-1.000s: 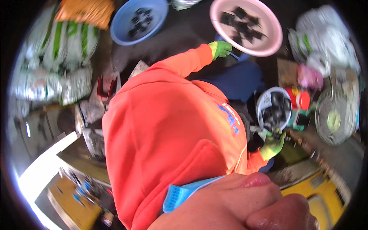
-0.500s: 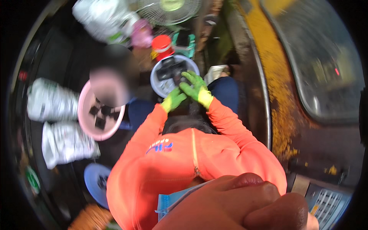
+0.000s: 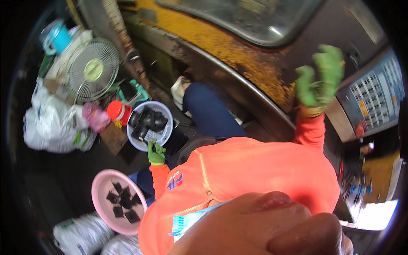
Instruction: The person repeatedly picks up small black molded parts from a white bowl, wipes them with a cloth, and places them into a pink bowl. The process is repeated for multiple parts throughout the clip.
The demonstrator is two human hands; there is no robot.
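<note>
We see a round pale-blue basin [image 3: 170,121] opening upward beyond the left grip [image 3: 156,153].
Glossy black pieces [image 3: 148,119] inside point various ways. We cannot tell whether the left grip, curled at the near rim, holds anything; the right grip [image 3: 321,78], at the basin half a second ago, now spreads released near the button panel [image 3: 374,100].

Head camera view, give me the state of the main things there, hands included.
Pale basin: open, partly filled with black pieces
Pink basin: open, holding black squares
Left hand: gloved, fingers bent, by the pale basin; grip unclear
Right hand: gloved, raised, fingers open
White bag: bulging
Fan: caged; running or not, unclear
Mask: below the mouth
</note>
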